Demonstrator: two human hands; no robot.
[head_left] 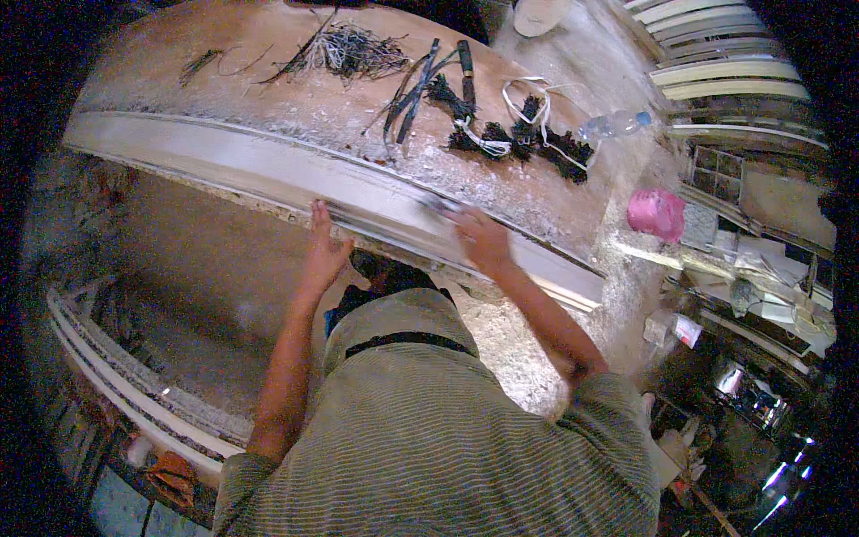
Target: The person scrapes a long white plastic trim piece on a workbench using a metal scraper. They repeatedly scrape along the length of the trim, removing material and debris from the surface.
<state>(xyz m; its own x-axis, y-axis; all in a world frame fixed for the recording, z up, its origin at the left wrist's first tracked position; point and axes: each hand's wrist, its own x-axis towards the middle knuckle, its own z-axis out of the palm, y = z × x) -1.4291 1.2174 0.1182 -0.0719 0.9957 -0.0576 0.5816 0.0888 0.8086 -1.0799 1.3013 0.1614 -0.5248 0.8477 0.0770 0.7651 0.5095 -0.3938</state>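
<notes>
A long white plaster moulding lies across the front of the worktable, with grooved lines along its length. My left hand rests at its near edge, fingers stretched out, holding nothing. Further right, my right hand is over the moulding, its fingers closed around a small dark flat tool. Motion smears that tool, so its exact kind is unclear. It appears to touch the moulding's upper face.
Behind the moulding lie a tangle of dark strips, a knife with a dark handle, tied dark bundles and a plastic bottle. A pink bag sits to the right. More long mouldings are stacked at far right.
</notes>
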